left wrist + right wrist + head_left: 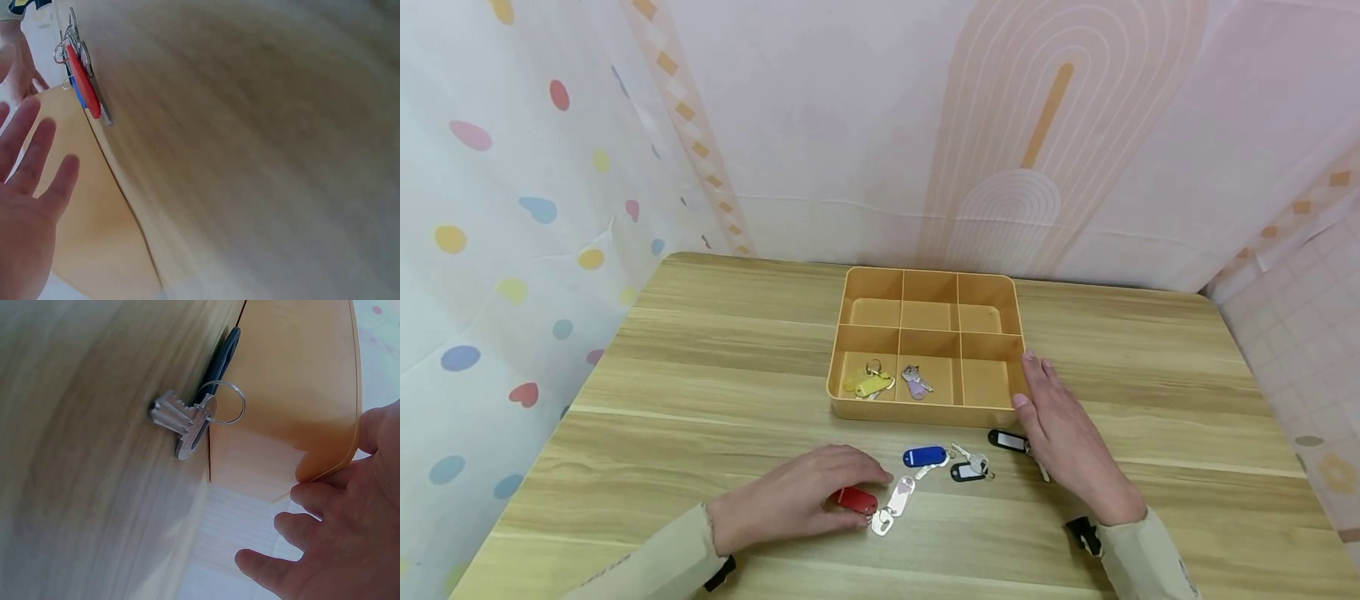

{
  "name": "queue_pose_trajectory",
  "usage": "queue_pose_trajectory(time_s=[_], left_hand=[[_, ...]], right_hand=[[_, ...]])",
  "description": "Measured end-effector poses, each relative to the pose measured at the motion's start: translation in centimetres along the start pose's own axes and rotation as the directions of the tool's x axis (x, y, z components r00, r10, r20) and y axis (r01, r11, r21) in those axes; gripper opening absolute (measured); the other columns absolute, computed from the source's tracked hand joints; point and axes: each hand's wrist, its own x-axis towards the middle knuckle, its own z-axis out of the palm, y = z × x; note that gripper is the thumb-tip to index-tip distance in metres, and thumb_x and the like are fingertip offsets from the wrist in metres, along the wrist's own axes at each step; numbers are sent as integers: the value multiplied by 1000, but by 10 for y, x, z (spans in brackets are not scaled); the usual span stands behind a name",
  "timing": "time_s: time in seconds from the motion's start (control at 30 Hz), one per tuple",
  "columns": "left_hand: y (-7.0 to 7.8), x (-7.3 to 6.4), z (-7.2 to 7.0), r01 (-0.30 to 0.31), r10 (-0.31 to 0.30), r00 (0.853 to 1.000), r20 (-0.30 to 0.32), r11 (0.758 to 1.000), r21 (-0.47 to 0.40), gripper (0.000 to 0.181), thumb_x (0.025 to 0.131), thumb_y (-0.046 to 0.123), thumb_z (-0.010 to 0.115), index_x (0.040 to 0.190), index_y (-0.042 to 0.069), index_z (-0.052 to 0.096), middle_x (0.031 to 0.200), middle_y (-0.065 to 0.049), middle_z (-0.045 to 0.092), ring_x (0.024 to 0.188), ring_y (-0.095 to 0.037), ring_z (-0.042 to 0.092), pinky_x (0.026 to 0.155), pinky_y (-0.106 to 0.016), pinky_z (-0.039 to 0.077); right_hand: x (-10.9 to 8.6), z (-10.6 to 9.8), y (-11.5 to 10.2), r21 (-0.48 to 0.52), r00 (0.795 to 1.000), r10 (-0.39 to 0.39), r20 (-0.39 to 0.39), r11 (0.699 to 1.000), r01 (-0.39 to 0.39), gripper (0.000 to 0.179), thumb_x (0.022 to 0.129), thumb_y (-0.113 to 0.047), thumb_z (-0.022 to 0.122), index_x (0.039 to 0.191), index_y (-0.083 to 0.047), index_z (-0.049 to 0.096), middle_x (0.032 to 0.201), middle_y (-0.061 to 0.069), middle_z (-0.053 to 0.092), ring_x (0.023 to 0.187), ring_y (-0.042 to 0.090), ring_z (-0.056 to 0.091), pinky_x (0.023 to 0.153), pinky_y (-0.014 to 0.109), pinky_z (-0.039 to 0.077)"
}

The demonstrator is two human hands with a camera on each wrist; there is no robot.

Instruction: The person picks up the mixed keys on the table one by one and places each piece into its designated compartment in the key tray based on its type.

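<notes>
My left hand (pixel 808 492) is beside a red key tag (pixel 856 500), thumb and fingers apart around it in the head view. The left wrist view shows those fingers spread, gripping nothing. My right hand (pixel 1071 437) touches the right side of an orange-yellow divided tray (pixel 925 412), fingertips and thumb at its rim near the front corner. Below that hand lies a black key tag (pixel 1006 440) with keys (pixel 181 419) on a ring. A pale, shiny tag (pixel 901 496), a blue key tag (pixel 925 456) and another black tag (pixel 966 472) lie between the hands.
Inside the tray's front row, a yellow key tag (pixel 872 385) sits in the left compartment and a purple key tag (pixel 915 387) in the middle one. The wooden table (pixel 737 333) backs onto a patterned cloth (pixel 835 125), with dotted cloth (pixel 490 292) at the left.
</notes>
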Motion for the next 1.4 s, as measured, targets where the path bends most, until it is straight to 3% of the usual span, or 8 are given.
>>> queue_pose_trajectory(time_s=[0.1,0.23,0.6,0.83,1.1,1.4], left_hand=[[-3,1,1,30,-27,999,40,997,-76,41,96,30,76,134,17,67,132,8,67,123,-11,61,107,-36,51],[-7,4,3,28,-18,997,70,989,-145,38,95,26,77,131,16,69,128,8,69,119,-8,62,103,-31,52],[-14,11,4,-22,49,988,146,983,-180,22,97,18,75,119,19,75,117,13,71,114,-4,61,100,-26,52],[-18,13,6,-92,117,983,138,980,-178,18,96,12,75,113,19,76,113,14,73,112,-2,62,102,-22,50],[-20,14,7,-64,92,985,145,980,-189,14,97,13,74,110,19,77,109,15,72,109,0,62,99,-20,51],[-21,14,7,-70,89,990,106,982,-174,10,95,13,76,104,17,78,106,12,72,105,0,63,96,-18,51]], right_hand=[[0,0,0,-1,1000,0,0,1000,0,63,115,-37,29,165,-2,11,171,17,15,156,43,14,120,68,20],[0,0,0,0,1000,-1,0,1000,1,63,115,-37,29,165,-3,11,171,16,15,156,43,15,121,67,20],[1,0,0,-1,1000,-1,-1,1000,1,63,115,-36,29,165,-2,12,171,16,15,156,43,15,120,68,20],[0,0,0,3,1000,3,4,1000,-3,63,115,-36,29,165,-2,11,171,17,15,156,42,14,120,69,20],[0,0,0,-5,1000,3,1,1000,-3,63,115,-37,29,165,-2,12,171,17,16,156,42,15,120,68,21],[0,0,1,-3,1000,3,4,1000,-3,63,115,-37,29,165,-1,12,171,17,15,156,41,14,121,67,20]])
